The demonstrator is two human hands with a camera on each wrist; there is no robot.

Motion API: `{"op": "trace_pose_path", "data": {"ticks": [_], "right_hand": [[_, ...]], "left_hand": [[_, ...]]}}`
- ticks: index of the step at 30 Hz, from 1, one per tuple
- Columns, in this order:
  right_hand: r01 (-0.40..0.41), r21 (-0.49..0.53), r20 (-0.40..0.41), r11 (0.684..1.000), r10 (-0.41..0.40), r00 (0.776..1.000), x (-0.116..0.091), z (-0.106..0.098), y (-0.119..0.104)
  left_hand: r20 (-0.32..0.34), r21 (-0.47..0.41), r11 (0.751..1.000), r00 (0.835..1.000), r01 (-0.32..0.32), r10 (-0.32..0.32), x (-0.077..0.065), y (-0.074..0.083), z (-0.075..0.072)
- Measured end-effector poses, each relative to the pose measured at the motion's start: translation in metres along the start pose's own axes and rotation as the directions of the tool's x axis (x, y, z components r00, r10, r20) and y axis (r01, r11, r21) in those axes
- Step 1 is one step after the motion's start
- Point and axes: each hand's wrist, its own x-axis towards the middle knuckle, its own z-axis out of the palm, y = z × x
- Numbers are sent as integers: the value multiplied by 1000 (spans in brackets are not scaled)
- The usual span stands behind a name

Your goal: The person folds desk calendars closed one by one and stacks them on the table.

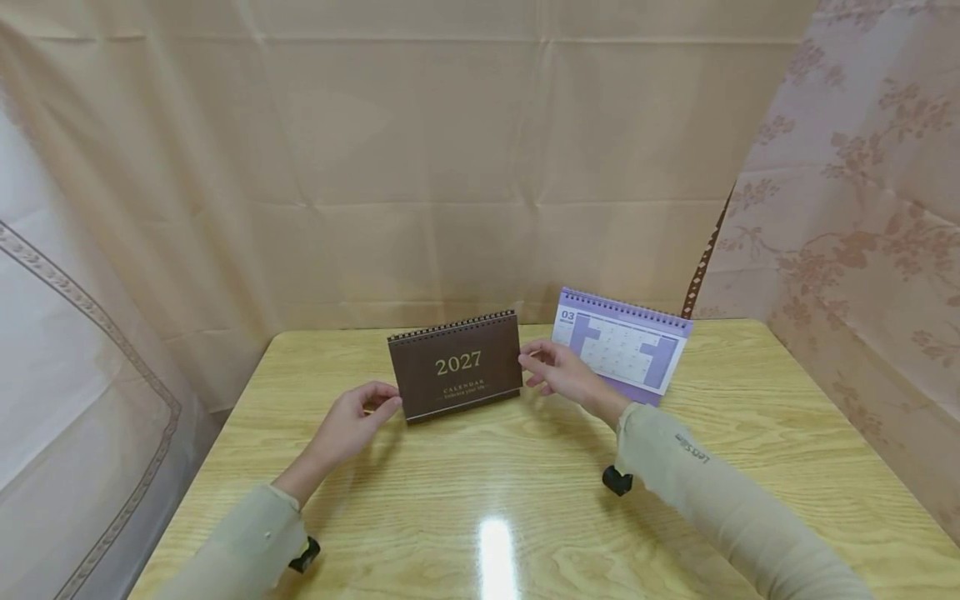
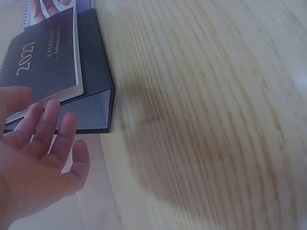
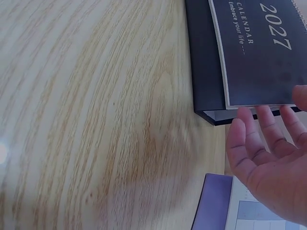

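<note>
A dark brown desk calendar [image 1: 459, 371] with a gold "2027" and a spiral top stands on the wooden table, turned slightly. My left hand [image 1: 363, 421] is at its left edge, thumb and curved fingers holding that side. At the opposite edge my right hand [image 1: 562, 373] grips, its thumb over the cover and its fingertips at the side in the right wrist view. Behind my right hand stands a purple and white desk calendar [image 1: 622, 346] open at "03", partly hidden by that hand. Both wrist views show the brown cover [image 2: 45, 57] and its triangular stand [image 3: 200, 62].
The wooden table [image 1: 450, 517] extends in front of both calendars and reflects a bright light. A beige cloth [image 1: 420, 167] hangs behind its back edge. Patterned curtains [image 1: 862, 250] close off the right, and a white one [image 1: 75, 375] hangs at left.
</note>
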Motion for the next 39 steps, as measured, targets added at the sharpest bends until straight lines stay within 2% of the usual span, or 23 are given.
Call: {"op": "trace_pose_path", "data": {"ticks": [5, 7, 10, 13, 16, 22, 27, 34, 39], "right_hand": [[17, 2, 6, 1000, -17, 1000, 1, 0, 1], [42, -30, 8, 999, -41, 999, 1, 0, 2], [102, -148, 12, 984, -102, 995, 2, 0, 6], [153, -284, 14, 947, -156, 988, 2, 2, 8], [177, -364, 11, 915, -185, 983, 0, 4, 6], [191, -401, -6, 896, -211, 978, -2, 6, 2], [242, -455, 8, 857, -268, 963, -3, 6, 1], [293, -519, 34, 803, -324, 946, -4, 9, -1], [298, -546, 42, 783, -330, 943, -4, 9, 0]], "left_hand": [[6, -3, 1000, 1000, 4, -4, -1, -3, 0], [6, -4, 1000, 1000, 8, -8, -1, -4, 0], [7, -6, 1000, 1000, 19, -19, -1, -4, 0], [12, -6, 1000, 1000, 21, -21, -2, -3, 0], [16, 5, 1000, 1000, 25, -25, -2, -2, -1], [14, 32, 999, 999, 31, -31, -2, -1, -3], [13, 52, 998, 1000, 18, -19, -2, 1, -3], [96, 38, 999, 995, -6, 3, -4, 8, 0], [106, 43, 999, 994, 0, -4, -5, 11, 2]]}}
